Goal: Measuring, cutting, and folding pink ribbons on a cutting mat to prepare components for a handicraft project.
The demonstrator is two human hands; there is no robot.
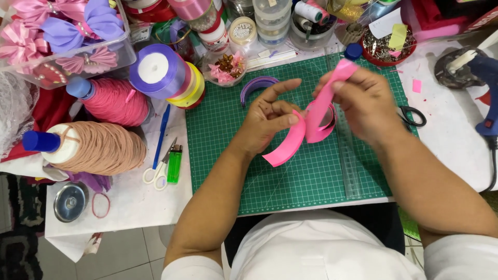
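i'm pinching a glossy pink satin ribbon strip (311, 116) with both the left hand (270, 116) and right hand (365, 103) (soft, slippery, feather-light), gripping best near its folds over the green cutting mat (218, 135).

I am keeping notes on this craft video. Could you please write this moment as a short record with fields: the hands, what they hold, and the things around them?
Left hand: left hand pinches one end of the pink ribbon
Right hand: right hand holds the ribbon's other end, raised
Ribbon shape: curved into loops between the hands
Surface: green cutting mat on a white table
On the mat: purple headband, clear ruler
Left of the mat: white-handled scissors, green lighter, purple ribbon spool
Right side: blue glue gun, black scissors
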